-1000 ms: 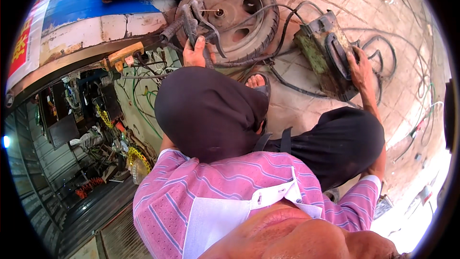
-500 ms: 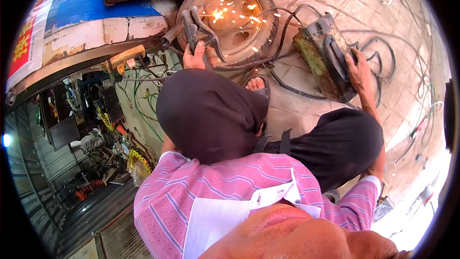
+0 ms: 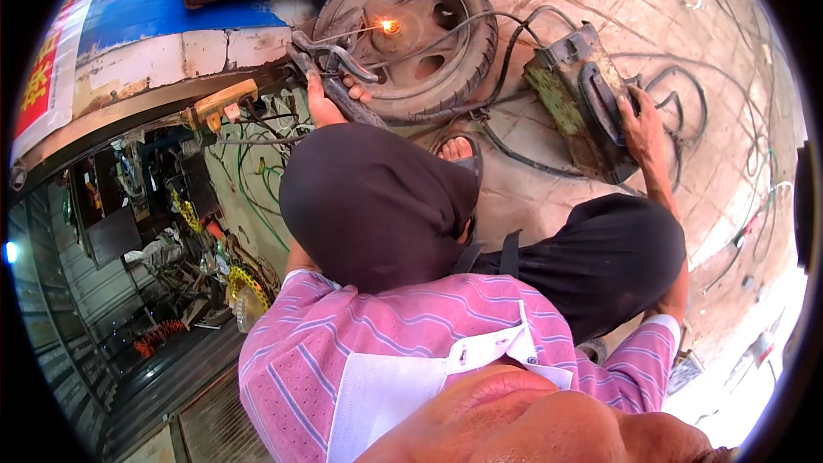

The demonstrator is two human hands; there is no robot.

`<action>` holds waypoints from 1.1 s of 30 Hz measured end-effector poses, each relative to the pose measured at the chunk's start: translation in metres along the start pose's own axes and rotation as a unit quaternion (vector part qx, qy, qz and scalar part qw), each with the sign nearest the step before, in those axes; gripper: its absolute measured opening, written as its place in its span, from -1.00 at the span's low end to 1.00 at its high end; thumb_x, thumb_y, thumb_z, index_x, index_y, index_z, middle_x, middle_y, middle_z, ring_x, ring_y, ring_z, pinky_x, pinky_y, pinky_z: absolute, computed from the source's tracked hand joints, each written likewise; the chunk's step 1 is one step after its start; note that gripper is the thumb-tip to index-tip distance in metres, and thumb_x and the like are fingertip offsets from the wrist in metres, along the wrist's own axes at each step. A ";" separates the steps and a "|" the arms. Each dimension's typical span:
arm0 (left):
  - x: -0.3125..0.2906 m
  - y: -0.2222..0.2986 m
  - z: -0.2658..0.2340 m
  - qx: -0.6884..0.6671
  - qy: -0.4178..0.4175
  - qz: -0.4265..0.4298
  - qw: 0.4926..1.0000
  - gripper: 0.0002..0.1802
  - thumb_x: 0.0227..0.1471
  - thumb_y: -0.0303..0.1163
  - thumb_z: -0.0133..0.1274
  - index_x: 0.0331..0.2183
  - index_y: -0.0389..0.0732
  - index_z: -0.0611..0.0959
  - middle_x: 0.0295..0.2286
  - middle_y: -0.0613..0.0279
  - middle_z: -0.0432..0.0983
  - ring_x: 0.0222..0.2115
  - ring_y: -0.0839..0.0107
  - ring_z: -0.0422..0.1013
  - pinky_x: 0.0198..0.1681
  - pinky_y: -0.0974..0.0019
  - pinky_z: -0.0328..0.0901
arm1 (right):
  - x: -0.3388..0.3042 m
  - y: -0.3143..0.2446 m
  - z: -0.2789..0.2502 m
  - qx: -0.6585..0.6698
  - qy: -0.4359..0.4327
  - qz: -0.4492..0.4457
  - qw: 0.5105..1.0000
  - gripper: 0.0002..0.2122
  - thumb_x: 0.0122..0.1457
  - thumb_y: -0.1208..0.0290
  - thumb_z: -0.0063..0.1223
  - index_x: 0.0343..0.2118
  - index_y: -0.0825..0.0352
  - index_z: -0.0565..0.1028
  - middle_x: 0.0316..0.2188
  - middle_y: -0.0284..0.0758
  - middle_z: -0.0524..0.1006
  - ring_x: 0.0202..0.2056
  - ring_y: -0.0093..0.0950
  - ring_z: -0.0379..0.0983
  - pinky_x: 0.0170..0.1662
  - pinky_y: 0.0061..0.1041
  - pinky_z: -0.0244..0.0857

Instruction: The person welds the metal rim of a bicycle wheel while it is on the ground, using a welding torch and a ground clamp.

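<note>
One small orange glow (image 3: pixel 389 27) is seen at the hub of the wheel (image 3: pixel 416 24), where half a second ago sparks were scattered widely. The electrode holder (image 3: pixel 341 96) has been tipped leftward, its rod (image 3: pixel 351 33) directed at the glow. The wheel is laid at the upper-left edge of the paved floor (image 3: pixel 523 210); the metal box (image 3: pixel 566 94) is set farther in, to the right. The holder's handle is gripped by the left hand (image 3: pixel 330 99), fingers curled around it. The right hand (image 3: pixel 641 124) is kept against the box's right side, fingers bent; whether they are closed on anything cannot be told. Large writing is borne by a red-and-white banner (image 3: pixel 45 90).
</note>
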State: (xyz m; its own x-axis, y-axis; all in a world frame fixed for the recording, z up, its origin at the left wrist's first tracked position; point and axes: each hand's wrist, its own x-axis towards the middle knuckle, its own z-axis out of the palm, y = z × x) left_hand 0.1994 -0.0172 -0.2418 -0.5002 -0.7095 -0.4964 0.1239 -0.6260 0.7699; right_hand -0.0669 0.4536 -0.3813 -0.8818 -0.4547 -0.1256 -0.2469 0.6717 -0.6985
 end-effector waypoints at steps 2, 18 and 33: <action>-0.004 0.001 0.006 0.068 0.023 0.011 0.997 -0.47 0.38 0.10 -0.08 -0.16 -0.23 0.59 -0.51 0.35 0.38 -0.54 0.42 0.35 -0.44 0.19 0.29 | 0.001 -0.004 0.000 0.004 -0.005 0.004 1.000 -0.50 0.36 0.09 0.03 0.17 0.42 0.49 0.11 0.08 0.55 0.16 0.02 0.47 0.24 -0.19 0.29; -0.022 -0.014 0.015 0.336 -0.098 0.127 0.928 -0.71 0.25 -0.18 0.17 -0.14 -0.18 0.61 -0.54 0.28 0.53 -0.64 0.47 0.38 -0.56 0.35 0.25 | 0.000 -0.001 -0.003 0.007 0.001 0.009 1.000 -0.52 0.36 0.09 0.03 0.13 0.41 0.51 0.07 0.07 0.57 0.13 0.02 0.49 0.21 -0.18 0.31; -0.005 -0.010 -0.003 0.324 -0.085 0.108 0.936 -0.68 0.29 -0.13 0.16 -0.14 -0.20 0.60 -0.52 0.26 0.55 -0.65 0.43 0.41 -0.57 0.34 0.29 | -0.001 -0.005 -0.004 0.008 -0.004 0.022 1.000 -0.51 0.37 0.08 0.02 0.14 0.42 0.51 0.09 0.05 0.57 0.14 0.00 0.49 0.22 -0.21 0.30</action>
State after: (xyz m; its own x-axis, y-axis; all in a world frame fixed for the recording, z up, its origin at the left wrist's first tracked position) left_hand 0.2026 -0.0081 -0.2485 -0.6599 -0.7001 -0.2728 -0.2798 -0.1080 0.9540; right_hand -0.0668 0.4532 -0.3748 -0.8886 -0.4288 -0.1626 -0.2007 0.6823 -0.7030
